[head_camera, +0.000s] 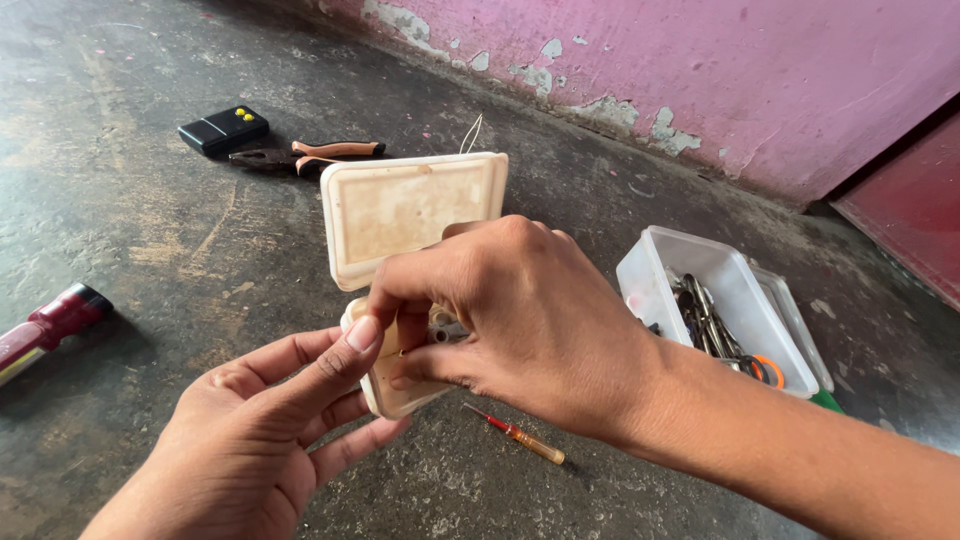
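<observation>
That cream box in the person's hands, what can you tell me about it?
The cream box is a small, rounded-cornered case that looks like yellowed, stained plastic. Its lid stands open and upright, inner face toward the camera. The left hand cradles the base from below, thumb on its edge. The right hand covers the base, fingers reaching inside, so its contents are mostly hidden. It is held above a dark concrete floor.

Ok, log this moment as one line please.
left hand: holds cream box | right hand: fingers inside box | lid: open | small screwdriver: on floor | tool tub: right
</observation>
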